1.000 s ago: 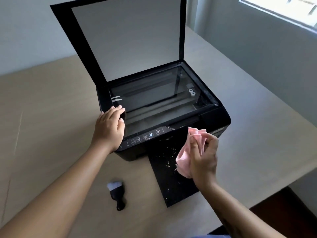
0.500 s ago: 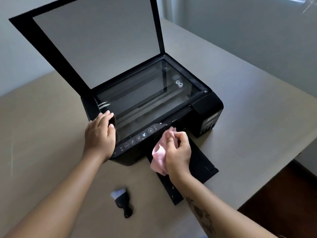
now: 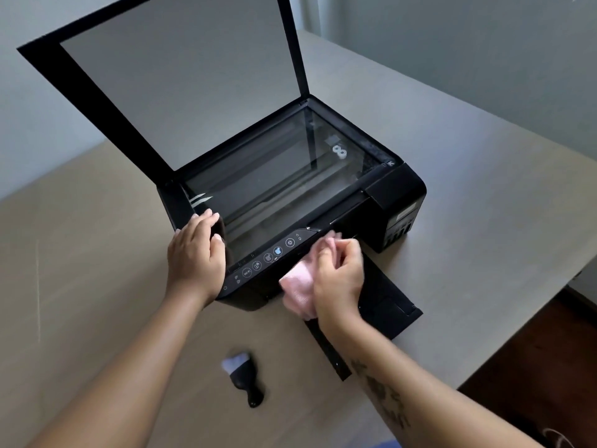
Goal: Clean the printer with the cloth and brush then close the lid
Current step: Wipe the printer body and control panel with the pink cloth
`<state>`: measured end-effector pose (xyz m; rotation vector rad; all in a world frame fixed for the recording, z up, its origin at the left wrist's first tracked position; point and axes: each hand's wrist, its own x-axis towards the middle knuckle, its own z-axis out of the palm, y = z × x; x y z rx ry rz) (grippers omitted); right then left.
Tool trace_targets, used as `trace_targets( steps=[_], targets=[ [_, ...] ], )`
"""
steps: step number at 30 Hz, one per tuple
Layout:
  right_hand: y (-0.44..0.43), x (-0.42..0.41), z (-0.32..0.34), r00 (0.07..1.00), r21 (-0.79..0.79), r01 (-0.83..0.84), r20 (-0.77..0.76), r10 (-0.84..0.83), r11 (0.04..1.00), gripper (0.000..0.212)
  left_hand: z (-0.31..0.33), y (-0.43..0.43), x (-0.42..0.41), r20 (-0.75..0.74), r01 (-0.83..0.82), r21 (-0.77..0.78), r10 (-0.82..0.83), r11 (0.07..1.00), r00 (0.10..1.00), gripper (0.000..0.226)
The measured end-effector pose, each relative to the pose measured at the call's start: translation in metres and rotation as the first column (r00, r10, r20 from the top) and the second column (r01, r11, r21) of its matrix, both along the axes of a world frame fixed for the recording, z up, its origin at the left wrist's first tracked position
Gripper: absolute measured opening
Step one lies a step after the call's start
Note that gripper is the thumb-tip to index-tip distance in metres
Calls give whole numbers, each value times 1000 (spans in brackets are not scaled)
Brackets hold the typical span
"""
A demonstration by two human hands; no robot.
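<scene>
Left hand [image 3: 195,250] flat on printer [image 3: 397,189], near left, to steady it | right hand [image 3: 337,276] squeezes cloth [image 3: 298,286] to rub front | lid [image 3: 181,82] up

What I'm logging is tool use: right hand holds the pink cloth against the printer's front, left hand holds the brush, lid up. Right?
One thing is off. The head view shows the left hand resting on the printer's front left corner, while the brush lies on the table. The right hand does hold the pink cloth against the front, and the lid is up.
</scene>
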<state>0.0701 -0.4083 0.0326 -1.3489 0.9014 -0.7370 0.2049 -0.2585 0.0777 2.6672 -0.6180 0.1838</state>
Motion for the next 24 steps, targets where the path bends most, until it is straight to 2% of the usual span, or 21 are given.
trace_targets(
  steps=[2,4,7,8,9,10,12,13,15,17,20,22,24],
  targets=[
    [-7,3,-3,992,-122,53,-107,-66,991,15,0,0,0,3,-2,0,2,1000,1000,52],
    [9,5,-2,984,-216,13,-171,-50,976,16,0,0,0,-3,-4,-6,4,1000,1000,52],
    [49,1,-12,994,-354,-80,-94,50,932,11,0,-1,-2,-10,-10,-7,10,1000,1000,52],
    [59,-2,-19,989,-375,-146,-39,142,915,9,0,-1,-2,-7,-9,-10,9,1000,1000,52],
    [67,-7,-24,964,-443,-246,-19,265,862,7,0,-1,-2,-3,-7,-14,7,1000,1000,52],
    [70,-10,-30,931,-560,-333,-68,358,758,8,1,0,-1,0,-7,-16,7,1000,1000,52],
    [68,-17,-36,876,-686,-439,-182,447,581,13,1,0,0,3,-3,-16,3,1000,1000,52],
    [64,-16,-34,862,-702,-465,-220,457,539,14,1,0,0,3,-1,-17,1,1000,1000,52],
    [48,-16,-28,868,-726,-453,-228,441,517,10,1,0,0,-2,0,-20,0,1000,1000,52],
    [26,-16,-21,897,-742,-391,-174,407,544,11,1,0,-2,-7,-3,-20,3,1000,1000,52],
    [-17,-16,-7,943,-666,-253,-8,332,702,22,2,0,-2,-4,-5,-23,5,1000,1000,52],
    [-40,-15,-2,981,-532,-135,46,188,836,18,1,0,-1,2,-5,-32,5,999,1000,51],
    [-49,-8,-3,999,-296,-11,37,22,955,14,1,0,-2,7,-8,-35,8,999,1000,51]
  ],
)
